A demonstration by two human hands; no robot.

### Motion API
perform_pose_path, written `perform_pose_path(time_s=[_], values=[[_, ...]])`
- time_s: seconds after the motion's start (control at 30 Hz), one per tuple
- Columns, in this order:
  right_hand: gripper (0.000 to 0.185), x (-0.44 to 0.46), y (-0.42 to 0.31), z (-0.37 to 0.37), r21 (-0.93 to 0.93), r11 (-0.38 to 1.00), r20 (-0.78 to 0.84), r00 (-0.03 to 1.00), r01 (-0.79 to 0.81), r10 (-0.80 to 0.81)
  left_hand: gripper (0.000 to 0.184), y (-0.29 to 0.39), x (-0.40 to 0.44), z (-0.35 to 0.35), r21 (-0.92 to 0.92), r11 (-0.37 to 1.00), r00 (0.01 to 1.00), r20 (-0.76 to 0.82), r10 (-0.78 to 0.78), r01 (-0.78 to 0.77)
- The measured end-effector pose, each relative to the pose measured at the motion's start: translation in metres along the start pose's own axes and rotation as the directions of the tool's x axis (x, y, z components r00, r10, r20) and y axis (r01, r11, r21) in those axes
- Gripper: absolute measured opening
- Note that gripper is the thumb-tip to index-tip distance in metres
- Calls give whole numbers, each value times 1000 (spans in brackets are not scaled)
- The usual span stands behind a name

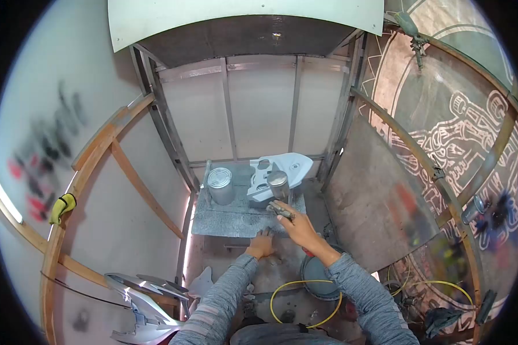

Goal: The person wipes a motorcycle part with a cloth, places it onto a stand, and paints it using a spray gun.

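Above the grey-coated, flat worktop point(242, 221), I saw a silver, cylindrical metal cup point(278, 182) just beyond the right hand point(290, 221), whose fingers were curled; I couldn't tell their grip. The left hand point(262, 245) lay open, seemingly bare of any object, at the near edge. Behind the cup sat a pointed, white moulded panel point(298, 165).

- The white panel point(299, 167) is partly covered by the spray gun point(278, 184).
- The gun's grip is hidden by the right hand point(295, 224).
- The overhead board point(246, 10) is cut off above.
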State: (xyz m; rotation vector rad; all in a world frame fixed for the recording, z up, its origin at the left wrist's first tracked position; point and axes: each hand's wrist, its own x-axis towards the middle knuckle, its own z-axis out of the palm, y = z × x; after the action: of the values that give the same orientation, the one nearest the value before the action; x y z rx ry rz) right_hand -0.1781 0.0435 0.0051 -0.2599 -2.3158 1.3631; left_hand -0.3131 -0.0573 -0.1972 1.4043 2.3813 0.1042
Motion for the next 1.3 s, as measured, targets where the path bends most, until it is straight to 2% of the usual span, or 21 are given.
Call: perform_pose_path(time_s=[0.07, 0.17, 0.23, 0.37, 0.43, 0.47, 0.5, 0.57, 0.7, 0.73, 0.77, 0.8, 0.87, 0.97, 1.03, 1.1, 1.13, 1.17, 1.23, 1.3], values=[[42, -5, -1, -10, -5, 1000, -22, 1000, 17, -17, 76, 0, -4, 0, -17, 1000, 1000, -2, 11, -11], [42, -6, 0, -45, 21, 998, -103, 993, -51, 53, 74, -6, 1, 5, 1, 1000, 995, -98, 22, -22], [42, -4, 8, -69, -53, 998, -245, 969, -31, 17, 67, -2, -8, -4, -53, 998, 993, -119, -23, 16], [42, 4, 18, -113, -15, 996, -357, 931, -87, 76, 63, 3, -22, -25, -69, 996, 989, -132, -67, 58], [42, 8, 10, -119, -171, 983, -423, 896, 67, -135, 63, 1, -25, -31, 2, 992, 990, -56, -127, 128], [43, -1, -7, -122, 18, 980, -352, 916, -199, 193, 63, -2, -26, -32, 4, 992, 990, -53, -127, 127], [43, -4, -7, -118, 21, 979, -352, 915, -201, 195, 63, -8, -26, -31, -8, 990, 988, -65, -138, 138], [43, -11, -5, -110, 138, 970, -184, 957, -200, 223, 62, -23, -28, -28, -17, 988, 985, -74, -153, 152], [43, -23, -29, -91, 69, 974, -73, 973, -214, 219, 68, -42, -45, -39, -1, 975, 974, -48, -220, 221], [43, -21, -31, -93, 68, 957, -40, 957, -283, 286, 69, -43, -53, -44, 16, 965, 965, -32, -260, 261], [43, -19, -26, -93, 71, 956, -33, 957, -284, 287, 69, -44, -61, -45, 16, 963, 963, -29, -268, 268], [43, -15, -21, -92, 37, 979, -97, 974, -203, 205, 71, -47, -66, -43, 39, 951, 951, -68, -303, 306], [44, -9, -16, -91, 72, 986, -124, 980, -149, 157, 72, -54, -75, -37, 57, 933, 931, -111, -347, 354], [45, -4, -19, -86, 72, 991, -126, 985, -113, 121, 75, -65, -83, -12, -20, 901, 892, -137, -431, 433], [46, -3, -31, -79, 63, 992, -104, 988, -106, 112, 79, -59, -91, -3, 4, 925, 916, -143, -376, 380], [46, -4, -47, -72, 79, 962, 136, 959, -260, 248, 80, -51, -97, -1, -12, 921, 916, -106, -388, 389], [46, 0, -33, -59, 55, 994, 75, 993, -98, 94, 82, -45, -101, -1, -30, 921, 918, -70, -390, 389], [46, 4, -32, -54, 60, 994, 83, 993, -93, 88, 84, -42, -104, -3, -51, 920, 920, -33, -391, 389], [46, 11, -36, -45, -11, 980, 104, 975, -196, 196, 85, -41, -108, -5, -57, 920, 920, -41, -390, 388], [46, 19, -19, -32, 31, 999, 50, 999, -20, 18, 84, -41, -108, -8, -144, 933, 943, 15, -331, 330]])
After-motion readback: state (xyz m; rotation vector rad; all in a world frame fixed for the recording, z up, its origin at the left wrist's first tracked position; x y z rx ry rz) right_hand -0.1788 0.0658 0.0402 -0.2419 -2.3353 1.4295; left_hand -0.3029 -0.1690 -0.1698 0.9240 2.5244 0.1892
